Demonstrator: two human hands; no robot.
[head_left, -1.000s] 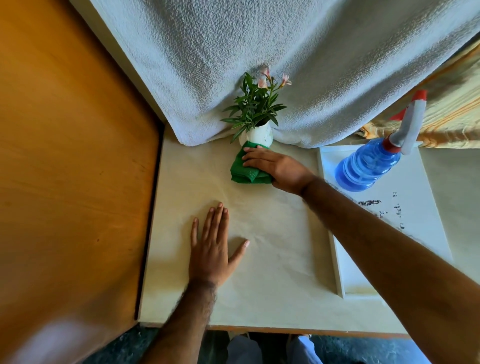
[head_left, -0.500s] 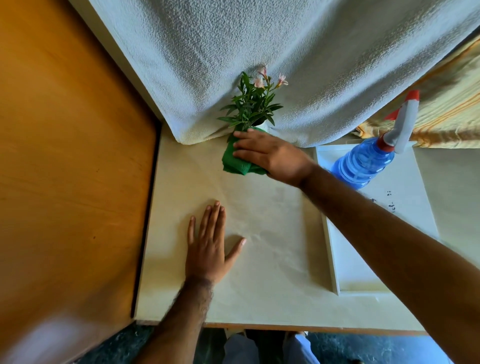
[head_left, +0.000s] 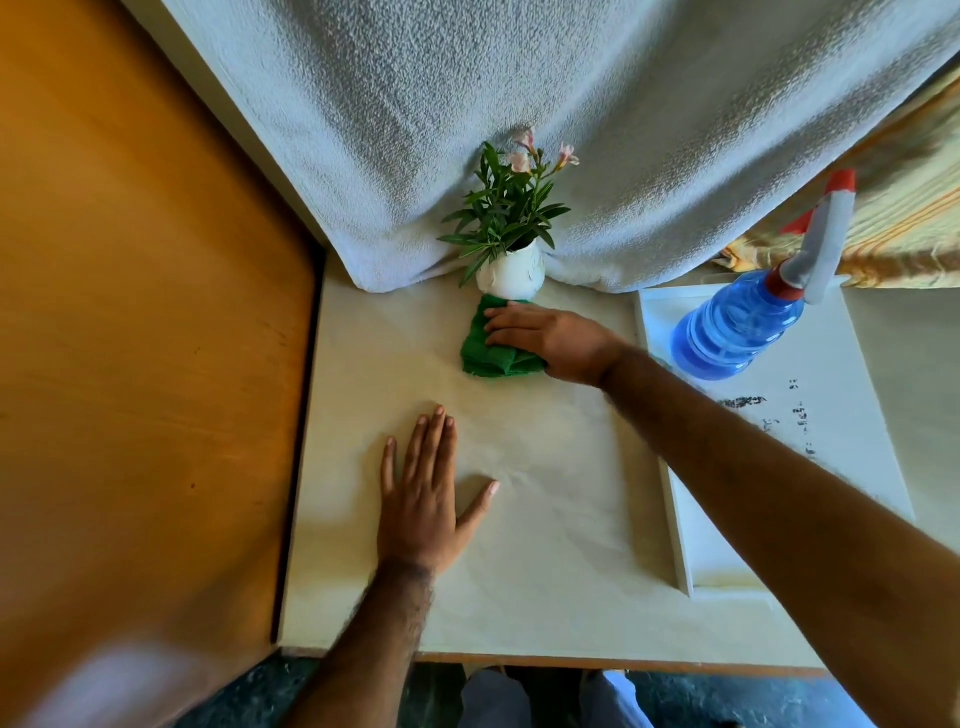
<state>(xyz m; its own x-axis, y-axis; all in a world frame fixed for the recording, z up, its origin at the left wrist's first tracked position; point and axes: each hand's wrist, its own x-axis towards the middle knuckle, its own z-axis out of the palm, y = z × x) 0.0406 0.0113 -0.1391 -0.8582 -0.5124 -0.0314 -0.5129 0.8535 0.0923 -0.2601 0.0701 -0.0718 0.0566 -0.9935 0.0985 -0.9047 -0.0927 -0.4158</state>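
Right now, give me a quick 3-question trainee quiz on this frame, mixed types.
1. True or false: the right hand presses the folded green cloth on the cream tabletop.
2. The blue plastic spray bottle stands on: A the white tray; B the cloth; C the floor.
3. Fill in: the left hand lies ___ on the tabletop, fingers straight.
Key: 1 true; 2 A; 3 flat.

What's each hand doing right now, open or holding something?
Left hand: open, lying flat on the table.
Right hand: open, pressing down on the green cloth, not gripping it.
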